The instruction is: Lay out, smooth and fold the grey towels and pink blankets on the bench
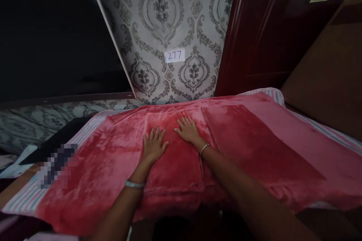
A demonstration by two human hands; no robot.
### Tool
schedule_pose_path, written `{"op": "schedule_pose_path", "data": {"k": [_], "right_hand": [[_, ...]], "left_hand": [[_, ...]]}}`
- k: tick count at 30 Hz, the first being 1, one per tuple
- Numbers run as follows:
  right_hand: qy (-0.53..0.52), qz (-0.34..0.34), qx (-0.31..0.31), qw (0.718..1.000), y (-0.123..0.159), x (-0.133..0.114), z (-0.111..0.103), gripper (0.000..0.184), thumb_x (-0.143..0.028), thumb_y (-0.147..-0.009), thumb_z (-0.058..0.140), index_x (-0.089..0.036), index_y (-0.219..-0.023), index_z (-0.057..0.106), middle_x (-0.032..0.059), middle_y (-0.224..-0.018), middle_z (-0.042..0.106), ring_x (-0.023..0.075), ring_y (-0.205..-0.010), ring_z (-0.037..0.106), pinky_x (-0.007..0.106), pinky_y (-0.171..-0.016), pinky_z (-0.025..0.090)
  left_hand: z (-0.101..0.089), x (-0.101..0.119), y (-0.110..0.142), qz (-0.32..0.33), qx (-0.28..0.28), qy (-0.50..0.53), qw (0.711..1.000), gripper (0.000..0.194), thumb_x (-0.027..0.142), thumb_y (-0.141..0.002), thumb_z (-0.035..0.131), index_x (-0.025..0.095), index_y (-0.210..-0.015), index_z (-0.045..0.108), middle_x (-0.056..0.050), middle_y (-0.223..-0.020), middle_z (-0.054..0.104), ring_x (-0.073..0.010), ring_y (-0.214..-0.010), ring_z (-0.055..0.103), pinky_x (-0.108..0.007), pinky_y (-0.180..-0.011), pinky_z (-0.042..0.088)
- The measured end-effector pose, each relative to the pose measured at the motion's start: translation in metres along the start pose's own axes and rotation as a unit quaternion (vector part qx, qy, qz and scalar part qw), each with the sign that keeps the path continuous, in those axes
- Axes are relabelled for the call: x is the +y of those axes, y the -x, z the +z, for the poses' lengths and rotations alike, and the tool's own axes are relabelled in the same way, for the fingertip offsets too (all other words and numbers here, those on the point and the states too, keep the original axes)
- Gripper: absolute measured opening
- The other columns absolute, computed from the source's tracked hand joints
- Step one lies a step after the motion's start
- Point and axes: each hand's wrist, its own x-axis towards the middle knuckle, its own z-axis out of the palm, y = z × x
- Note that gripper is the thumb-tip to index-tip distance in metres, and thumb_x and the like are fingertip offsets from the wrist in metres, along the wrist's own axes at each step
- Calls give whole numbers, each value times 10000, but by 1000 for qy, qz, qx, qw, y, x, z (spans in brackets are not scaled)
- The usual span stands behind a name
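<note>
A plush red fabric piece, folded into a rectangle [175, 162], lies in the middle of the surface. On its left edge rests my left hand [153, 146], palm down with fingers spread. My right hand [187, 129] lies flat near its upper right part, fingers also apart. Neither hand grips anything. Under the folded piece spreads a larger pink-red plush cloth [118, 150] with a striped border. To the right, a darker red rectangular area [254, 147] of plush fabric lies flat.
A large dark screen [62, 37] stands at the left. Behind is patterned wallpaper [161, 7] with a paper label [174, 55] reading 277. A dark red door [263, 34] and a brown cardboard-like panel [330, 67] stand at the right. A pixelated patch covers something at the left edge.
</note>
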Motion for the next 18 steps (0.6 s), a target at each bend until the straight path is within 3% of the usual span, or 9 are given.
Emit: {"op": "schedule_pose_path", "data": {"k": [7,11,14,18], "right_hand": [[-6,-2,-6,1000,-2,-4,-6,670,-515,-1066,328,-172,-1641,313,128,-1716,205,268,-1598,139,564,-1277,98],[-34,7,-26,999,9,-9,-22,648,-476,-1060,349,-192,-1642,315,122,-1714,217,276,-1595,160,592,-1272,114],[-51,10,-16,999,32,-15,-29,688,-495,-1042,406,-176,-1644,313,143,-1708,231,297,-1591,174,563,-1281,125],[-70,-13,-16,997,70,-18,-22,733,-528,-1018,465,-128,-1623,359,163,-1693,268,304,-1583,204,447,-1287,183]], "left_hand": [[-1,-5,-3,15,23,56,998,573,432,-1009,464,233,-1546,480,-166,-1663,360,-390,-1561,280,-721,-1216,198],[-2,-28,-5,10,82,146,986,603,425,-943,560,196,-1499,519,-187,-1667,353,-387,-1566,267,-654,-1233,249],[-7,-54,-7,-79,138,256,954,668,429,-879,599,146,-1479,520,-218,-1560,500,-371,-1494,413,-566,-1194,383],[-20,-74,6,-212,39,404,889,735,472,-872,571,101,-1499,473,-222,-1362,661,-340,-1228,664,-486,-994,571]]}}
